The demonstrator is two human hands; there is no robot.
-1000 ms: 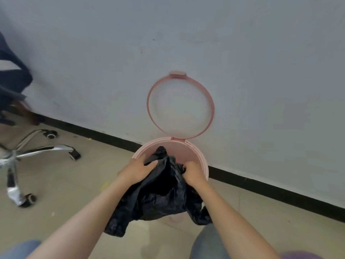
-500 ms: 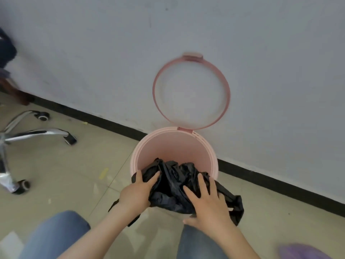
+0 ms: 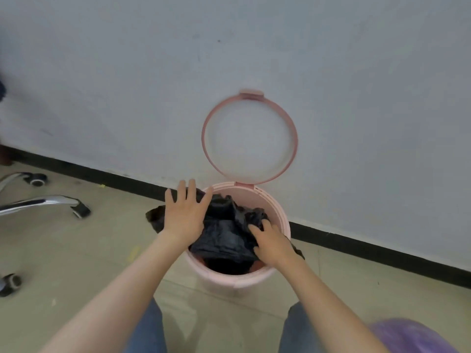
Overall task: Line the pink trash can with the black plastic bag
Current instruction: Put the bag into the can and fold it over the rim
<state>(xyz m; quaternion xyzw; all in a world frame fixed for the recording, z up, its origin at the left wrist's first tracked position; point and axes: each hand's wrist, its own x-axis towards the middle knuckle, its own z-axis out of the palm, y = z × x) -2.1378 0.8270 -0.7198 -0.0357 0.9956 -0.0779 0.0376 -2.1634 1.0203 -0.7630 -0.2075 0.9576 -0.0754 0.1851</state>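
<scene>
Both hands are on the black plastic bag — left hand flat with fingers spread over the rim, right hand with fingers curled into the crumpled plastic. Bunched across the mouth of the pink trash can, the bag spills over its left edge. The can stands upright by the wall, ring lid raised. A chair base sits well left.

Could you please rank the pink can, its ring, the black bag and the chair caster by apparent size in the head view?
1. Can
2. Ring, close to the can and farther away, so unsure
3. Bag, crumpled, partly hidden
4. Caster
</scene>
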